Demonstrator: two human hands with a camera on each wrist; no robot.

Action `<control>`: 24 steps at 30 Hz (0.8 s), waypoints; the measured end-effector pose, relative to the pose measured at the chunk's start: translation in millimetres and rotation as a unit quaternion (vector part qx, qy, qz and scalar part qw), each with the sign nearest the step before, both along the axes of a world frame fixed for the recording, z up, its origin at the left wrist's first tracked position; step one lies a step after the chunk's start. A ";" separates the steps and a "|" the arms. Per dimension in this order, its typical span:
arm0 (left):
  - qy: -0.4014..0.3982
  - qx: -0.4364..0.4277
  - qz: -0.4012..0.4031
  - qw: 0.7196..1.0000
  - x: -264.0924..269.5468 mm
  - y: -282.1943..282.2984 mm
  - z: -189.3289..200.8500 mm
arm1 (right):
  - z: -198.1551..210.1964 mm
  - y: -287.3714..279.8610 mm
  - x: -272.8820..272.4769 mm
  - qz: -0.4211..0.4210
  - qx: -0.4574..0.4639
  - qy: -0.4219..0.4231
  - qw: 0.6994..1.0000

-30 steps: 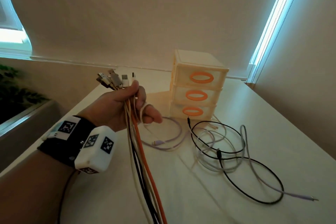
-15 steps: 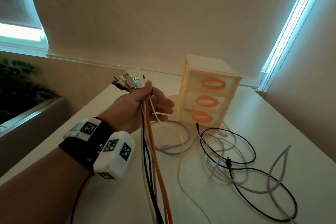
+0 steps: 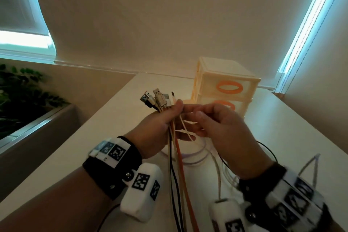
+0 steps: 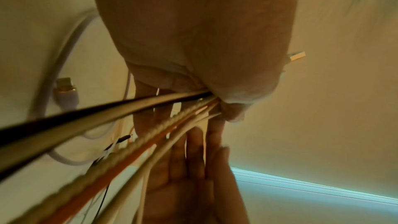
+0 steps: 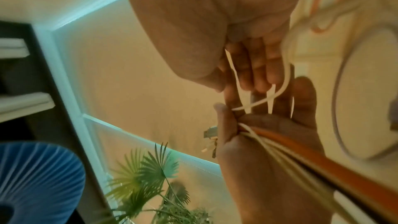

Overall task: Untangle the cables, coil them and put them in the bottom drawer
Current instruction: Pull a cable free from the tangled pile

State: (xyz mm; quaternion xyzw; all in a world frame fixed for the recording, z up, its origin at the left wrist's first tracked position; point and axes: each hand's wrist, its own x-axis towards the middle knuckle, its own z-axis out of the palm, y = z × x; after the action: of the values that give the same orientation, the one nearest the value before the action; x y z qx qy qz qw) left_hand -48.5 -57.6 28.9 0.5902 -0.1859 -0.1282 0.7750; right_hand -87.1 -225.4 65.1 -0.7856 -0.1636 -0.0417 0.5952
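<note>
My left hand (image 3: 174, 118) grips a bundle of cables (image 3: 176, 158): black, cream, braided and orange, their USB plugs (image 3: 157, 99) sticking up above the fist. My right hand (image 3: 202, 118) meets it from the right and pinches a thin white cable (image 3: 185, 128) that loops out of the bundle. In the right wrist view the thumb and fingers (image 5: 247, 74) hold that white cable (image 5: 280, 94) just above the left hand (image 5: 258, 142). The cream drawer unit (image 3: 209, 79) with orange oval handles stands behind the hands; my right hand hides its bottom drawer.
On the white table (image 3: 116, 124) under the hands lie a lilac cable loop (image 3: 195, 160), a black cable (image 3: 268, 149) and a grey-lilac cable (image 3: 316, 160) raised in a peak at the right. A planter with green leaves (image 3: 22, 88) sits beyond the table's left edge.
My right hand has come into view and taken the thin white cable next to the left hand. The left hand keeps its hold on the bundle.
</note>
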 end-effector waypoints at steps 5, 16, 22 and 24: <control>0.027 -0.005 0.037 0.999 7.6 0.5 -7.0 | -17.5 9.3 29.8 0.005 0.084 0.111 0.990; -0.020 0.056 0.055 0.997 8.5 -0.1 -11.0 | -34.3 6.5 29.0 0.025 0.048 0.144 0.988; -0.039 0.098 0.083 0.991 8.7 0.1 -11.4 | -29.7 4.4 26.6 0.078 0.133 0.249 0.956; -0.023 0.074 0.094 0.993 8.2 -0.4 -10.6 | -25.2 1.4 24.2 0.113 0.206 0.331 0.914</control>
State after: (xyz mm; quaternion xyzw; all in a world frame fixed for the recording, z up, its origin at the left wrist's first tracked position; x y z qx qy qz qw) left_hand -40.3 -58.0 18.3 0.6633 -0.1372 -0.0545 0.7337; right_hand -62.9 -223.9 39.9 -0.5907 -0.0325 0.2554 0.7647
